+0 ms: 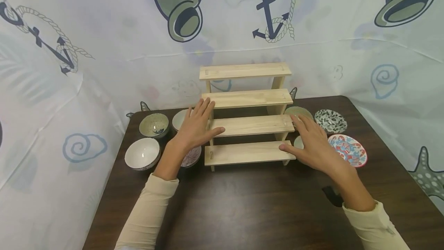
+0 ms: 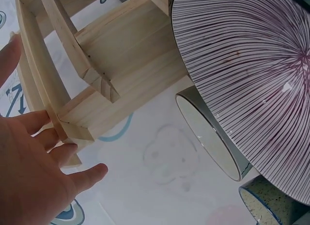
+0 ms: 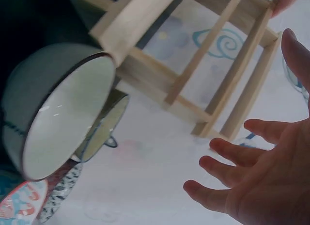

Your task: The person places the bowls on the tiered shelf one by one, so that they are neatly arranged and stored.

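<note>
Nearest the camera are two cream sleeves, the left sleeve (image 1: pixel 147 209) and the right sleeve (image 1: pixel 374 227), with forearms extended forward toward one wooden rack (image 1: pixel 254 125). The rack stands on the dark brown table (image 1: pixel 256 203), centred toward its rear edge. It has four shelf boards (image 1: pixel 248 98), stepped upward toward the back.

Visible tableware: eight pieces, four on each side of the rack. Left group: one speckled green bowl (image 1: pixel 153 124), one front white bowl (image 1: pixel 141 153), one rear white bowl (image 1: pixel 178 119) and one purple-lined bowl (image 1: pixel 192 157). Right group: one green bowl (image 1: pixel 297 111), one pale bowl (image 3: pixel 70 116), one black-and-white dish (image 1: pixel 330 121) and one red-and-blue plate (image 1: pixel 350 150).

Left hand (image 1: pixel 195 128): at the rack's left end, fingers extended and spread, thumb pointing inward, nothing grasped. Right hand (image 1: pixel 313 147): at the right end, fingers extended and parted, thumb inward, nothing grasped. Whether either hand touches the wood cannot be told.

Rack: pale wood, visible grain, flat rectangular boards. Purple-lined bowl: fine lines radiating from the centre. Pale bowl: glossy interior, dark rim. Backdrop cloth (image 1: pixel 222 51): white, creased, nautical print.
</note>
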The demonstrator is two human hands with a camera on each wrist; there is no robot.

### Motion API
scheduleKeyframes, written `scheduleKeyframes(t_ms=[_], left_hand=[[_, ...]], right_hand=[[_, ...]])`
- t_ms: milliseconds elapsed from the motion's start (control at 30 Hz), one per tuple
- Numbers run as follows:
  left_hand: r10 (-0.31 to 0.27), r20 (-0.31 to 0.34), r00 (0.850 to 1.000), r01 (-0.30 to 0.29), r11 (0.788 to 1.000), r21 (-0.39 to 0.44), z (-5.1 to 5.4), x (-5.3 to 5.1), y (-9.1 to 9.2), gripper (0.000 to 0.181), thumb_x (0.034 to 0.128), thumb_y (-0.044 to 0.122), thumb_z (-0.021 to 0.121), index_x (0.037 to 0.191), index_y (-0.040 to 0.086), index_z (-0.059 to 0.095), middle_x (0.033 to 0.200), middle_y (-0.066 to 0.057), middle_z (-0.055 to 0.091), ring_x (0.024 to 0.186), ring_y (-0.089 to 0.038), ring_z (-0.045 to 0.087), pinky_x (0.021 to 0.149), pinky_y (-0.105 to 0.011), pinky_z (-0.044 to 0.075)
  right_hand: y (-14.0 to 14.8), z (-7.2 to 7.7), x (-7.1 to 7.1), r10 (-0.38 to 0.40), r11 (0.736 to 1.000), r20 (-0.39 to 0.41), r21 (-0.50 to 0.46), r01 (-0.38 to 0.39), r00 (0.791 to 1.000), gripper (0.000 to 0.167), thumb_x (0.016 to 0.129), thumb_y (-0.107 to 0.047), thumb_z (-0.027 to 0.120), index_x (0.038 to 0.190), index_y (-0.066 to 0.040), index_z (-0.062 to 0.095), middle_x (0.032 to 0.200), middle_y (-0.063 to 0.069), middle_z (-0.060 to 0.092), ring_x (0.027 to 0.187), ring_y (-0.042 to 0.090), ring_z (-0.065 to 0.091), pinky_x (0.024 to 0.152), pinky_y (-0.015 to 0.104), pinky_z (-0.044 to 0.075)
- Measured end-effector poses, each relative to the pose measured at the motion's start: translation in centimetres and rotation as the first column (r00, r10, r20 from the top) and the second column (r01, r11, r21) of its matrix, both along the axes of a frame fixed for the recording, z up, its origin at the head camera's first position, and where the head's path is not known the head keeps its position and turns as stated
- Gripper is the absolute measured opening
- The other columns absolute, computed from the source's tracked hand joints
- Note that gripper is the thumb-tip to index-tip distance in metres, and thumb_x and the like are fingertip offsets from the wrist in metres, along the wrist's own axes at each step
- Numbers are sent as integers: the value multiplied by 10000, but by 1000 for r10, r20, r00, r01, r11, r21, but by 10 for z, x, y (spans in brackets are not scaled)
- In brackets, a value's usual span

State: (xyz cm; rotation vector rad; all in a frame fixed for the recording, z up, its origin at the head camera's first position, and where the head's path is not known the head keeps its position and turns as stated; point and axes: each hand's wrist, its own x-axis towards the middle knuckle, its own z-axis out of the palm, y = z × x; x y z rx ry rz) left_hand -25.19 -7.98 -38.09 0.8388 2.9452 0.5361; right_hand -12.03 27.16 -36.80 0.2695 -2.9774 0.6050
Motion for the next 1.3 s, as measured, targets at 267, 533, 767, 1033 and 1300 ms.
scheduleKeyframes(t_ms=[267,533,767,1033,1300], left_hand=[[3,2,1000,-3,1000,19,-4,1,0,974,981,612,587,1677,154,84,1762,-52,13,1635,-259,-57,1296,-603,21],[17,8,1000,-17,999,48,-11,-1,2,971,978,569,624,1679,185,73,1763,-24,1,1634,-228,-79,1298,-595,23],[22,4,1000,-22,998,55,-13,-1,2,980,976,550,639,1680,186,63,1763,-24,-3,1633,-230,-94,1298,-598,32],[19,0,1000,-19,998,66,-14,-1,2,972,977,537,644,1680,193,67,1763,-22,1,1633,-219,-95,1299,-592,23],[22,-2,1000,-22,998,66,-14,-1,2,978,975,535,649,1680,198,61,1763,-16,-5,1632,-216,-95,1299,-594,29]], right_hand=[[21,-21,-2,-39,999,4,-5,39,999,1010,906,-502,757,1621,-9,242,1592,330,311,1489,534,253,1142,763,191],[41,-42,0,-64,998,44,14,64,997,1044,886,-525,768,1616,10,249,1582,354,321,1466,545,271,1131,761,217],[54,-59,-3,-89,995,96,42,85,991,1120,845,-552,795,1617,29,229,1565,363,321,1450,537,282,1106,767,245],[66,-71,-6,-81,996,187,57,72,979,1238,733,-590,862,1600,41,243,1561,392,297,1443,580,251,1067,799,224],[70,-80,-11,-59,998,154,33,55,986,1226,701,-551,898,1586,37,285,1491,373,389,1384,550,337,1045,786,243]])
